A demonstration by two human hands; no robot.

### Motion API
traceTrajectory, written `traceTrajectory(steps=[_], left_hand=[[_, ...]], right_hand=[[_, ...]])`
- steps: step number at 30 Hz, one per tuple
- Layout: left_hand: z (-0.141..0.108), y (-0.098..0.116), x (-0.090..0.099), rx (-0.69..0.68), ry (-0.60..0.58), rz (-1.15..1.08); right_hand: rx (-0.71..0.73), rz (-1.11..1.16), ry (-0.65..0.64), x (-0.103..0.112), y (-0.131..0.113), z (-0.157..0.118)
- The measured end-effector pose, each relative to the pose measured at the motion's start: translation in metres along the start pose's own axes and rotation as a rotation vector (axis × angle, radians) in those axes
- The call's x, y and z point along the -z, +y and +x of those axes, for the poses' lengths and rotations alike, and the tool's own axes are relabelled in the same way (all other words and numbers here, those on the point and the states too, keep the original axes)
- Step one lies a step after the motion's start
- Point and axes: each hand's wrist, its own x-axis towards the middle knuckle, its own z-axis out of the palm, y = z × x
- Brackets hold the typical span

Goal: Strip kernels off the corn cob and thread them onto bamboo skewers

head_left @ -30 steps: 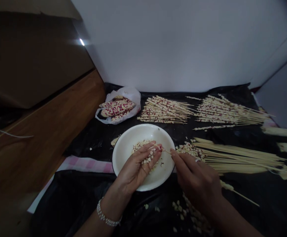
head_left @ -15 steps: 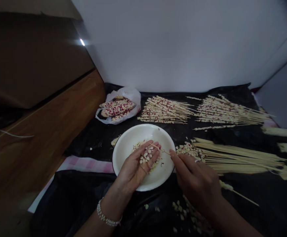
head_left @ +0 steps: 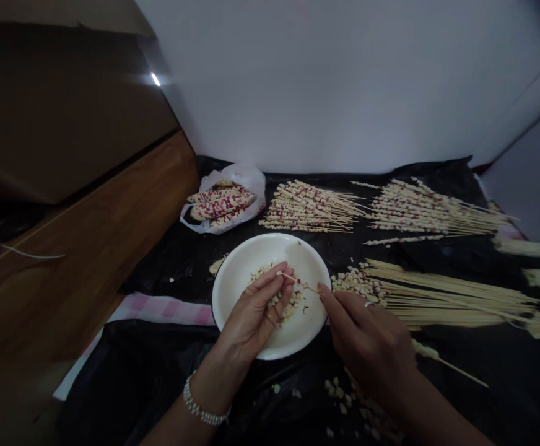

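Over a white bowl (head_left: 227,310), my left hand (head_left: 251,316) is palm up with its fingers curled round corn kernels. Its thumb and forefinger pinch at the tip of a thin wooden skewer (head_left: 313,289), where a pale kernel shows. My right hand (head_left: 374,331), a ring on one finger, grips that skewer at the bowl's right rim. A dark red kernel and a pale one sit along the stick. Loose corn kernels (head_left: 293,308) lie in the bowl below my left hand, partly hidden by it.
A plastic bag of corn cobs (head_left: 223,203) stands behind the bowl. Two piles of kernel-threaded skewers (head_left: 309,207) lie at the back. To the right are a kernel heap (head_left: 358,284) and bare skewers (head_left: 456,294). Scattered kernels (head_left: 339,393) lie in front on black plastic sheeting (head_left: 158,378).
My left hand's open palm has curled shut round the kernels, its thumb and forefinger coming to the skewer tip. My right hand with the skewer has hardly moved.
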Motion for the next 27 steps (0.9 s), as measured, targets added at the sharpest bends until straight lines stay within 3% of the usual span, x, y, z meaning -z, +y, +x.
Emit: traceTrajectory(steps=[8, 27], left_hand=[[0.0009, -0.0004, -0.0011, -0.014, 0.014, -0.02], [0.0006, 0.0004, -0.0039, -0.034, 0.062, -0.066]], right_hand=[[0.02, -0.026, -0.06, -0.0014, 0.0012, -0.0032], [0.006, -0.017, -0.043, -0.0016, -0.0012, -0.0006]])
